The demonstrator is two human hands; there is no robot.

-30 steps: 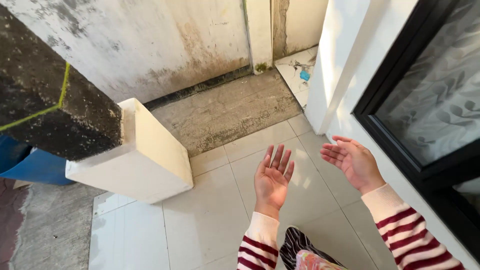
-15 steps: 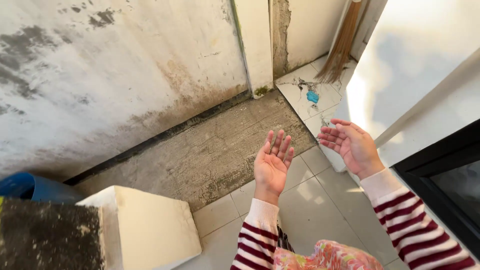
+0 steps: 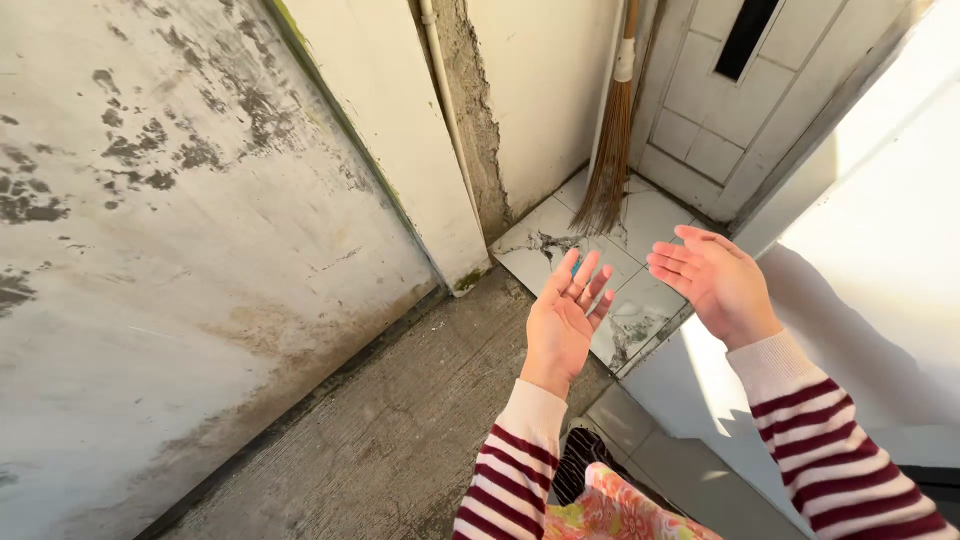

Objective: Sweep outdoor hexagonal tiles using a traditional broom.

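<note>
Two empty hands, left hand (image 3: 566,322), right hand (image 3: 718,283), broom (image 3: 611,150) beyond

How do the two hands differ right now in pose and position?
The left hand has its palm up toward the camera with fingers pointing at the broom; the right hand is turned on edge, palm facing left. The left hand sits lower and nearer the stained wall; the right sits higher, by the sunlit white wall. Both are open, empty, and in striped sleeves.

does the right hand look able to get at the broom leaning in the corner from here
Probably not without stepping closer. The right hand is open and empty, and the broom leans in the corner well beyond it. Only bare cracked tiles lie between, so nothing blocks the way.
</note>
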